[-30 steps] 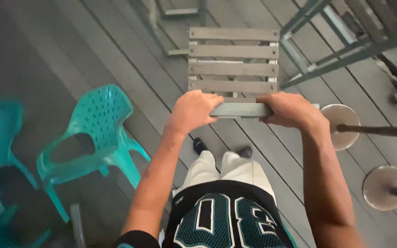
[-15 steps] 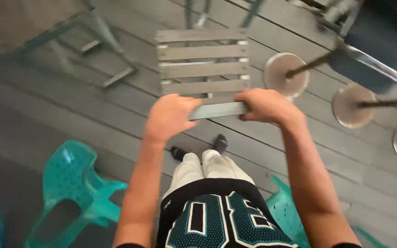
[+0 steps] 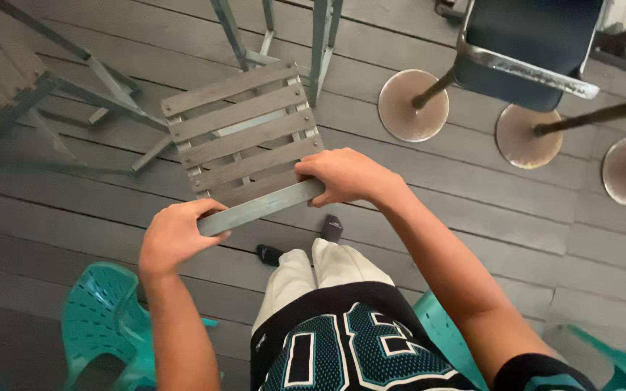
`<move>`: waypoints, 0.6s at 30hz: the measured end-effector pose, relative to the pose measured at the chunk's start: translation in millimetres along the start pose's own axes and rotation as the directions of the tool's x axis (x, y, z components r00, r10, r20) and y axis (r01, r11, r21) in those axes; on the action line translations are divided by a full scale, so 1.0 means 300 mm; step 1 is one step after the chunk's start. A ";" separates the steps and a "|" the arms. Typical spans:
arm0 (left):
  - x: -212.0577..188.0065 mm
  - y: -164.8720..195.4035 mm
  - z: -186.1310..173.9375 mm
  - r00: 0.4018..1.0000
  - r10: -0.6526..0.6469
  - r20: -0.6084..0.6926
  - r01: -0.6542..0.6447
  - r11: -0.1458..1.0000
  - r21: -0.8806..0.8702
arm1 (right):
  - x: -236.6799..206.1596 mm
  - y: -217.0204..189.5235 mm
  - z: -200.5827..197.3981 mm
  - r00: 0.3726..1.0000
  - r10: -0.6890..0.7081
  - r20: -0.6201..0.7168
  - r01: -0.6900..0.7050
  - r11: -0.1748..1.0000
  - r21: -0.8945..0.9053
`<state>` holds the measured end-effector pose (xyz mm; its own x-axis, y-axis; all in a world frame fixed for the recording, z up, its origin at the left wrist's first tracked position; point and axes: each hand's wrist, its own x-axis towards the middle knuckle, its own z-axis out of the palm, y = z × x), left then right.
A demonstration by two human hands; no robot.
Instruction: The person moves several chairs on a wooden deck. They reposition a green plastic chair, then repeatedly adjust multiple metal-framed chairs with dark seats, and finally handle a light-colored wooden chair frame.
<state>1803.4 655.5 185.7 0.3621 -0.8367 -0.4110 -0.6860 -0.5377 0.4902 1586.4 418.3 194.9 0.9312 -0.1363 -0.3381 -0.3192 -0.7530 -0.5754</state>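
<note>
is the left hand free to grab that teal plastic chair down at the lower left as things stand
Probably not right now. The left hand is wrapped around the top rail of the grey slatted chair, with the right hand on the rail's other end. The teal plastic chair sits unobstructed below that arm.

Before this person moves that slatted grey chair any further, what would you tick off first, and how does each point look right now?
1. Left hand wrapped around the chair's top rail: ok.
2. Right hand gripping the rail's other end: ok.
3. Slatted chair held level: not ok, it sits skewed in the view.
4. Chair legs on or off the decking: cannot tell, hidden under the seat.
5. Room nearby: not ok, round stool bases and turquoise plastic chairs stand close.
6. Feet free of the chair: ok.
</note>
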 end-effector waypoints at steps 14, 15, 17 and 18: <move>-0.052 0.058 0.048 0.858 0.390 -0.335 -0.427 0.903 -0.042 | -0.105 -0.047 0.073 0.872 -0.181 -0.455 0.167 0.983 -0.071; -0.062 0.074 0.059 0.836 0.396 -0.379 -0.442 0.896 -0.040 | -0.110 -0.064 0.091 0.854 -0.166 -0.494 0.158 0.986 -0.057; -0.089 0.097 0.079 0.792 0.399 -0.463 -0.495 0.863 -0.104 | -0.115 -0.103 0.132 0.810 -0.136 -0.570 0.141 0.989 -0.035; -0.108 0.105 0.090 0.770 0.394 -0.502 -0.521 0.843 -0.137 | -0.116 -0.122 0.154 0.794 -0.131 -0.593 0.129 0.991 -0.045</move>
<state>1753.0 668.4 193.8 0.3253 -0.9083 0.2629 -0.6801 -0.0315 0.7324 1557.5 480.3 193.4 0.8858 -0.3919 0.2485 -0.1878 -0.7924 -0.5804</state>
